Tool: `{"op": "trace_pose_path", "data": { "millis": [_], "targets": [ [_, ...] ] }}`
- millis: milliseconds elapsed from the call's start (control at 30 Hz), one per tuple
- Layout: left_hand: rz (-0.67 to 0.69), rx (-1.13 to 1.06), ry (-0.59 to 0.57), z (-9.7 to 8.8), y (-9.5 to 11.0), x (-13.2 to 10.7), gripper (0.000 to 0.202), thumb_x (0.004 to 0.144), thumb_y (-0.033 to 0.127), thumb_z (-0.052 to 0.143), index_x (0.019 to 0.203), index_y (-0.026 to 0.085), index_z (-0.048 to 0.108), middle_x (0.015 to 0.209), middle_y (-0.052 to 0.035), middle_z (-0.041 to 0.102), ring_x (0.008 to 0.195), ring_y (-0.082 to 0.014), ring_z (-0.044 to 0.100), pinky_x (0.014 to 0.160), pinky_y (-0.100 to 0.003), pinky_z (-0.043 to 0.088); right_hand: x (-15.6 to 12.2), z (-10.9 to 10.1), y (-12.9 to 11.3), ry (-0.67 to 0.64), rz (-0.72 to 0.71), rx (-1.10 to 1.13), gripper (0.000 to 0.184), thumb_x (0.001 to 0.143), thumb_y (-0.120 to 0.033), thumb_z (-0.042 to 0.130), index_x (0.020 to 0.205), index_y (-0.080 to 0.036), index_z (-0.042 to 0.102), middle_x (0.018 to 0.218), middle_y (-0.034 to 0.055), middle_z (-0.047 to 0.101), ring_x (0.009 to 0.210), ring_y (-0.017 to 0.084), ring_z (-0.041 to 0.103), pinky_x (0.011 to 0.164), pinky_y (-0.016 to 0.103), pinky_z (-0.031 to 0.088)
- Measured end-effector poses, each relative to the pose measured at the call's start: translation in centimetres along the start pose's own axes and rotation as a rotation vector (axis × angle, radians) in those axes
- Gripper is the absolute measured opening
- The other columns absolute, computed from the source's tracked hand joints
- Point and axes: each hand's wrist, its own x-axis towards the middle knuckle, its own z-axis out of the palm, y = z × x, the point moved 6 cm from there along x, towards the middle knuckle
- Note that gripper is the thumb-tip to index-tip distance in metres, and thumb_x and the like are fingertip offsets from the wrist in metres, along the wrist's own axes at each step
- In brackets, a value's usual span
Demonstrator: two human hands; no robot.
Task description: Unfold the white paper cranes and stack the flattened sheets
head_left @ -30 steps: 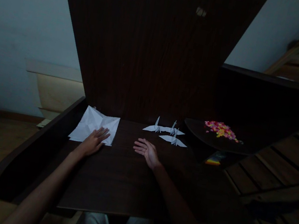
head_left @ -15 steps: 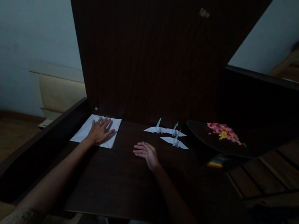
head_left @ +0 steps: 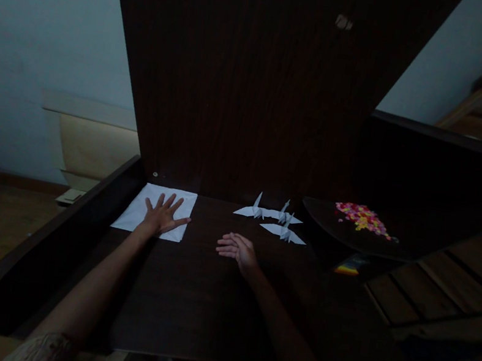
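Note:
My left hand [head_left: 162, 217] lies flat with its fingers spread on a stack of white paper sheets [head_left: 127, 217] at the left of the dark wooden desk [head_left: 185, 308]. Nothing is in my right hand [head_left: 238, 250]; its fingers are stretched out, and it is turned on its side over the middle of the desk. Just beyond it are three white folded paper cranes with wings spread: one at the left [head_left: 256, 210], one behind [head_left: 284, 216], and one in front [head_left: 286, 233].
A heap of small pink, red and yellow pieces [head_left: 363, 218] lies on a dark corner shelf [head_left: 319, 213] at the right. Under it sits a small box with a yellow and orange edge [head_left: 348, 270]. A raised dark side panel [head_left: 51, 253] bounds the desk on the left.
My left hand has shifted slightly on the paper, its fingers spreading wider and the thumb reaching the right edge. My right hand stays nearly in place. The camera view has moved a little.

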Motion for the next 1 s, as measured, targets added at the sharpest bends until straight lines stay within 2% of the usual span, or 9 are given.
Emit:
{"op": "trace_pose_path", "data": {
  "millis": [200, 500, 600, 667, 733, 800, 833, 900, 1000],
  "targets": [
    [-0.041, -0.006, 0.008, -0.3, 0.4, 0.5, 0.079, 0.081, 0.070, 0.031, 0.146, 0.025, 0.028, 0.154, -0.0126, 0.019, 0.138, -0.0473, 0.009, 0.096, -0.078, 0.004, 0.1, 0.3, 0.3, -0.030, -0.009, -0.046, 0.021, 0.082, -0.031, 0.059, 0.076, -0.012, 0.064, 0.071, 0.0105, 0.072, 0.057, 0.018, 0.069, 0.052, 0.027, 0.055],
    [-0.081, 0.066, -0.053, -0.1, 0.2, 1.1, 0.079, 0.082, 0.071, 0.020, 0.148, 0.027, 0.019, 0.156, -0.0064, 0.010, 0.140, -0.0444, 0.003, 0.098, -0.076, 0.004, 0.6, 0.2, 0.6, -0.060, -0.012, -0.109, 0.028, 0.077, -0.041, 0.063, 0.076, -0.013, 0.062, 0.071, 0.0096, 0.071, 0.058, 0.019, 0.069, 0.054, 0.029, 0.055],
    [-0.085, 0.072, -0.047, 0.0, 0.0, 1.4, 0.081, 0.081, 0.073, 0.020, 0.148, 0.028, 0.018, 0.156, -0.0058, 0.011, 0.140, -0.0450, 0.003, 0.098, -0.077, 0.005, 0.9, -0.2, 0.2, -0.035, -0.067, -0.177, 0.031, 0.076, -0.046, 0.060, 0.077, -0.015, 0.061, 0.072, 0.0088, 0.071, 0.051, 0.017, 0.065, 0.048, 0.027, 0.051],
    [-0.081, 0.070, -0.048, 0.2, -0.1, 1.5, 0.083, 0.079, 0.075, 0.021, 0.148, 0.028, 0.019, 0.156, -0.0057, 0.010, 0.139, -0.0464, 0.003, 0.097, -0.078, 0.004, 1.1, -1.0, -1.2, 0.049, -0.185, -0.303, 0.031, 0.075, -0.047, 0.058, 0.079, -0.016, 0.062, 0.071, 0.0064, 0.069, 0.042, 0.013, 0.058, 0.041, 0.025, 0.044],
    [-0.067, 0.064, -0.048, 0.3, -0.1, 1.5, 0.085, 0.078, 0.077, 0.022, 0.148, 0.029, 0.018, 0.156, -0.0055, 0.010, 0.139, -0.0473, 0.003, 0.097, -0.078, 0.003, 1.1, -2.1, -3.9, 0.193, -0.388, -0.509, 0.029, 0.076, -0.044, 0.056, 0.078, -0.016, 0.062, 0.072, 0.0045, 0.067, 0.043, 0.012, 0.054, 0.042, 0.024, 0.042],
    [-0.052, 0.056, -0.043, 0.4, -0.2, 1.6, 0.085, 0.077, 0.077, 0.022, 0.147, 0.029, 0.018, 0.156, -0.0055, 0.010, 0.139, -0.0469, 0.002, 0.097, -0.078, 0.003, 0.7, -2.9, -7.2, 0.365, -0.627, -0.790, 0.024, 0.079, -0.038, 0.054, 0.081, -0.017, 0.064, 0.081, 0.0059, 0.066, 0.062, 0.015, 0.060, 0.057, 0.027, 0.048],
    [-0.044, 0.052, -0.037, 0.5, -0.3, 1.6, 0.085, 0.077, 0.077, 0.022, 0.147, 0.030, 0.019, 0.156, -0.0053, 0.010, 0.139, -0.0463, 0.002, 0.097, -0.078, 0.002, 0.6, -3.2, -8.6, 0.448, -0.697, -0.929, 0.022, 0.080, -0.034, 0.053, 0.084, -0.017, 0.065, 0.085, 0.0071, 0.065, 0.073, 0.018, 0.061, 0.066, 0.029, 0.049],
    [-0.044, 0.042, -0.033, 0.6, -0.5, 1.6, 0.080, 0.080, 0.075, 0.019, 0.147, 0.031, 0.020, 0.156, -0.0047, 0.011, 0.140, -0.0448, 0.003, 0.098, -0.077, 0.002, 1.0, -3.9, -10.5, 0.560, -0.703, -1.159, 0.025, 0.081, -0.030, 0.052, 0.099, -0.016, 0.065, 0.098, 0.0097, 0.062, 0.088, 0.022, 0.061, 0.076, 0.032, 0.048],
    [-0.063, 0.022, -0.025, 0.7, -0.8, 1.7, 0.071, 0.086, 0.067, 0.012, 0.146, 0.031, 0.023, 0.155, -0.0043, 0.015, 0.140, -0.0432, 0.007, 0.098, -0.077, 0.003, 2.3, -5.0, -11.5, 0.630, -0.537, -1.419, 0.036, 0.083, -0.027, 0.052, 0.118, -0.018, 0.058, 0.115, 0.0125, 0.056, 0.093, 0.024, 0.061, 0.077, 0.034, 0.047]
  ]
}}
